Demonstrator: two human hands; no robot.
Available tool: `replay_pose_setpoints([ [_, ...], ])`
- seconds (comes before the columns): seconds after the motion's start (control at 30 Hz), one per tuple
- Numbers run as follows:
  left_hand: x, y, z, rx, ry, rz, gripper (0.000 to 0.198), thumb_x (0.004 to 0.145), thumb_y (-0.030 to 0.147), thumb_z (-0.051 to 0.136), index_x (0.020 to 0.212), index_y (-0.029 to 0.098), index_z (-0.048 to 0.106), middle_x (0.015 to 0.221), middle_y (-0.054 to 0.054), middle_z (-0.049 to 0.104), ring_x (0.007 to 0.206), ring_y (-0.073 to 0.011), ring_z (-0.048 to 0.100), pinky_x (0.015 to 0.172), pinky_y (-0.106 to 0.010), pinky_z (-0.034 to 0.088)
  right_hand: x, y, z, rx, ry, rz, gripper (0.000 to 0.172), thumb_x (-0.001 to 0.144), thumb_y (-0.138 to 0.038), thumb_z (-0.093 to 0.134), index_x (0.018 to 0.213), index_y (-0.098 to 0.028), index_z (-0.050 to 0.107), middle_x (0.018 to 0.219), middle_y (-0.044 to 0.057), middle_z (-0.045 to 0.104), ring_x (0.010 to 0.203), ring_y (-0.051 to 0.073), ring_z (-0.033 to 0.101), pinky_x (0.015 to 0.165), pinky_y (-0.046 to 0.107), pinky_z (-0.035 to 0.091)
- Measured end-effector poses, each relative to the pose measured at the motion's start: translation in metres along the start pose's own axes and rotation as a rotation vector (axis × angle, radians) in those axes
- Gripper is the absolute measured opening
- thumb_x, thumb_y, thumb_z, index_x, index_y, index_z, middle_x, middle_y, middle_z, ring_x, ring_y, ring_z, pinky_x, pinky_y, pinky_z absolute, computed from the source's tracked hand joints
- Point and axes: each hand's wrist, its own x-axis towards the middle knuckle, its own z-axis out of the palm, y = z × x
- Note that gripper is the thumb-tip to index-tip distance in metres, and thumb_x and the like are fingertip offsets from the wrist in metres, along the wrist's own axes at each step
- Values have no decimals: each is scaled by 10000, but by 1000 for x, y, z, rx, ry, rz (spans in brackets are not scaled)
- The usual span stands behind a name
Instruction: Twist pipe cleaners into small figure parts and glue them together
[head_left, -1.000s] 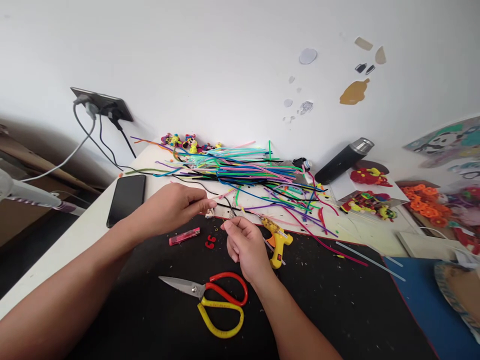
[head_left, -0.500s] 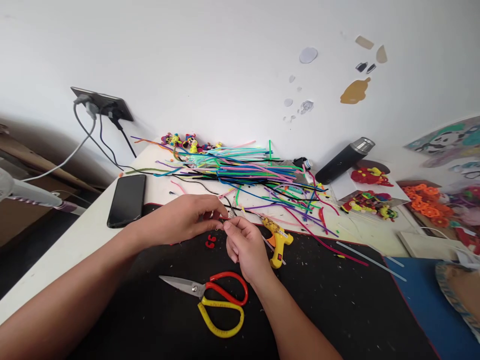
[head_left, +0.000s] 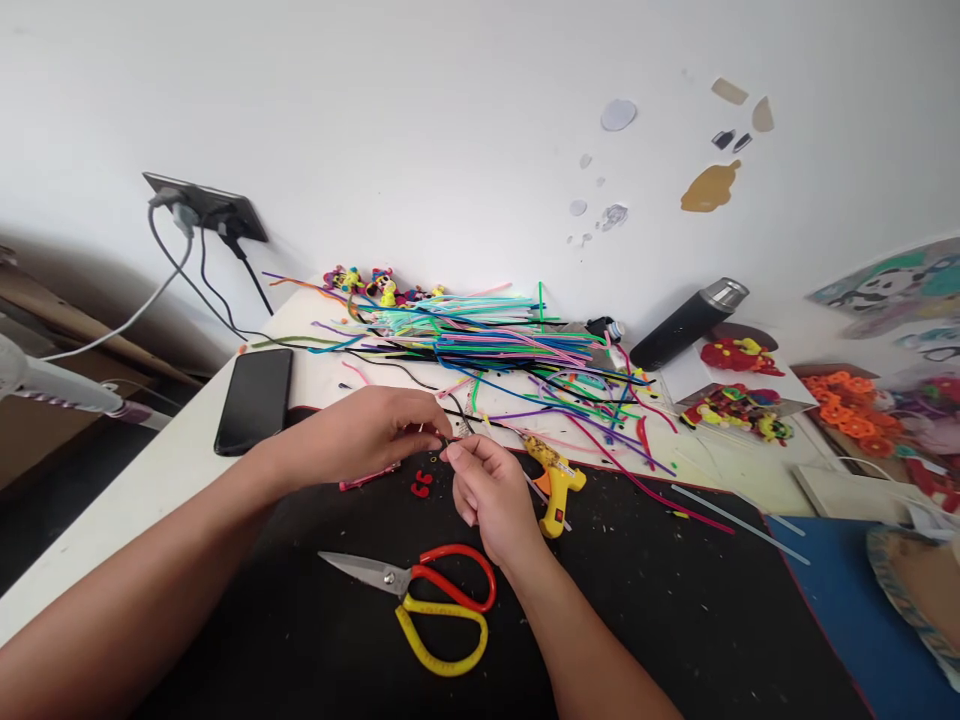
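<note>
My left hand (head_left: 379, 430) and my right hand (head_left: 491, 490) meet fingertip to fingertip above the far edge of the black mat (head_left: 300, 600). Both are closed in a pinch around a small dark piece (head_left: 444, 441), too small and too covered by the fingers to name. Just below the fingertips lie small red curled pieces (head_left: 421, 485). Scissors (head_left: 405, 590) with one red and one yellow handle rest on the mat, blades pointing left. A yellow hot glue gun (head_left: 555, 485) lies to the right of my right hand.
Pipe cleaners (head_left: 495, 335) in many colours are heaped along the wall. A phone (head_left: 255, 400) lies at the left, a black thermos (head_left: 686, 325) leans at the right. Small figures (head_left: 739, 400) sit on a white box, and clear glue sticks (head_left: 739, 520) lie at the mat's right edge.
My left fingertips have shifted slightly at the pinch, and the dark piece shows more. A pinkish strip beneath my left hand has come into clearer view. My right hand has barely moved.
</note>
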Motion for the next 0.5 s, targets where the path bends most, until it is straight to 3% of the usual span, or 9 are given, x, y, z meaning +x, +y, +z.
replay_pose_setpoints([
  [0.17,-4,-9,-12,42,256,-129,328,1036,473,566,1035,216,768,944,-37,802,835,-196,705,747,-263,499,-1,-3,1,-17,-6,10,350,899,-514,810,829,-188,702,446,-137,357,339,55,299,375,218,202],
  [0.3,-4,-6,-9,-24,65,-66,336,1010,488,636,1195,239,764,988,-21,808,839,-187,707,756,-255,510,-1,-1,1,-16,-16,23,339,895,-499,815,817,-194,690,449,-139,352,343,56,287,368,218,206],
  [0.37,-1,-3,-5,-26,-20,-35,274,1012,433,616,1118,235,774,997,-22,809,841,-180,711,746,-249,504,0,0,0,-10,-10,16,339,895,-500,815,817,-197,687,451,-138,357,346,57,281,365,217,211],
  [0.43,2,-2,-4,-13,-8,-39,266,1019,397,577,988,223,775,933,-20,804,823,-177,709,739,-247,497,0,-1,0,-12,-2,14,340,892,-507,814,828,-194,700,448,-136,359,346,59,282,366,218,212],
  [0.5,2,-5,-8,6,113,-85,297,1026,424,566,972,213,768,891,-22,796,794,-179,699,723,-250,493,0,-2,0,-18,0,17,344,890,-513,811,836,-188,714,444,-134,359,343,59,287,369,219,205],
])
